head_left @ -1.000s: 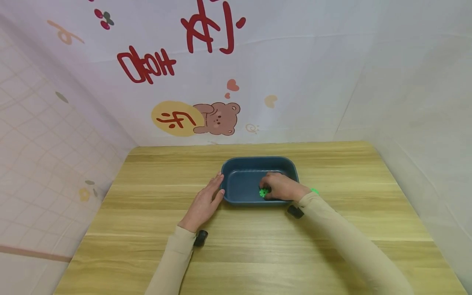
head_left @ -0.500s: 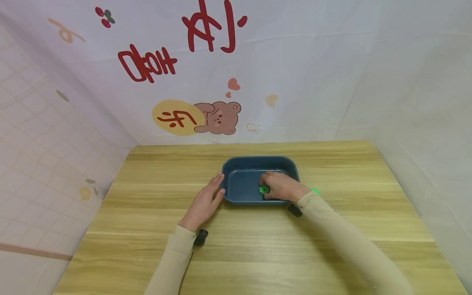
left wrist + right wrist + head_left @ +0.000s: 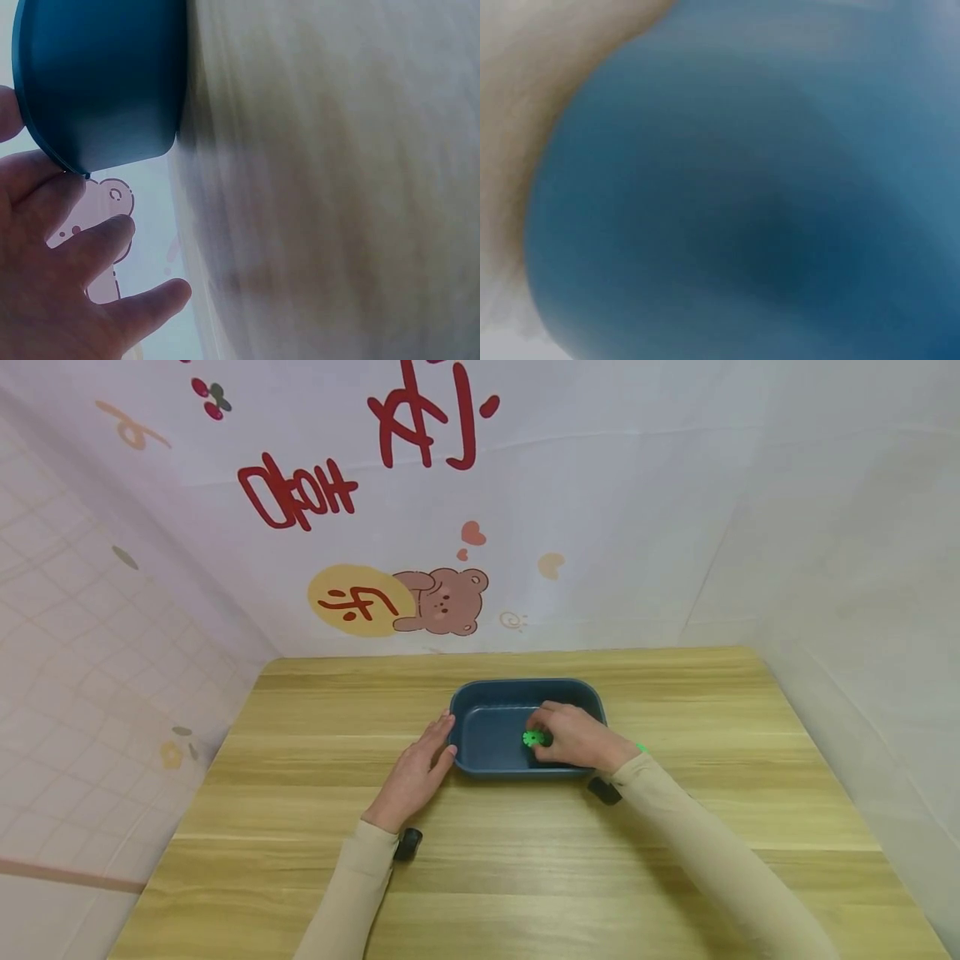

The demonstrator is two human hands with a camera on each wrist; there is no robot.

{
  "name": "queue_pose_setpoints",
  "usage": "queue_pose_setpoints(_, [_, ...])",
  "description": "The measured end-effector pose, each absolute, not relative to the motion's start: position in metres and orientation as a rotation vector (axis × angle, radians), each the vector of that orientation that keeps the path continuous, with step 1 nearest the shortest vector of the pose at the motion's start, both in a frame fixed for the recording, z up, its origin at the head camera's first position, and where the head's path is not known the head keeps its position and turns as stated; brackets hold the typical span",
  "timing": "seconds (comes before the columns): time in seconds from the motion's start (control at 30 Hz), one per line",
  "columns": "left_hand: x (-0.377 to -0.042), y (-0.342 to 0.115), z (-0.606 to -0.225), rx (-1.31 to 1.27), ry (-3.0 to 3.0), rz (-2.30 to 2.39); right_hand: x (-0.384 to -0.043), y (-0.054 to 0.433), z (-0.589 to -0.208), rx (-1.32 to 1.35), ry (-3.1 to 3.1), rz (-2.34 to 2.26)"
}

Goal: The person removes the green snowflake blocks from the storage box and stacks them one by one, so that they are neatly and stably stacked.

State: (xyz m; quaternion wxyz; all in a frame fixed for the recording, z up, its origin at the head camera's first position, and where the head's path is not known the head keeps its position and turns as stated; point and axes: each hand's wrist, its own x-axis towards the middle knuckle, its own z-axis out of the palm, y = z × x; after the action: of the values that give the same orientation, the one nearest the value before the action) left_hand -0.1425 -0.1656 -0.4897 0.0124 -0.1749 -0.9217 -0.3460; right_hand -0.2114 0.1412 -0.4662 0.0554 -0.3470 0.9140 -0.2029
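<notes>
A dark blue rectangular box (image 3: 487, 739) with rounded corners sits on the table. Over its inside, my right hand (image 3: 577, 737) pinches a green, notched round piece with a hole in its centre, a snowflake building disc (image 3: 533, 738), between thumb and fingers. My left hand (image 3: 412, 777) rests with its fingers stretched along the box's left end. In the left wrist view the fingertips (image 3: 64, 187) are right at the box's rim, and the other fingers spread apart below it. The blurred box wall (image 3: 667, 187) fills most of the right wrist view, where no hand shows.
Another bit of green (image 3: 641, 748) peeks out behind the right wrist, mostly hidden by the sleeve. The wood-patterned table (image 3: 495, 877) ends at a white printed cloth (image 3: 615, 510) at the back, with more cloth on both sides.
My right hand has lifted slightly inside the box, and the green disc has moved a little away from me, its face now more visible. The left hand and box stay put.
</notes>
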Motion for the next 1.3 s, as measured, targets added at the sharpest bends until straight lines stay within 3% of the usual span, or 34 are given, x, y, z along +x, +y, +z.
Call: queue_pose_setpoints(1.3, [-0.142,-0.165,-0.490,-0.518,-2.895,-1.068,-0.184,0.175,-0.441,-1.020,2.875,-0.867])
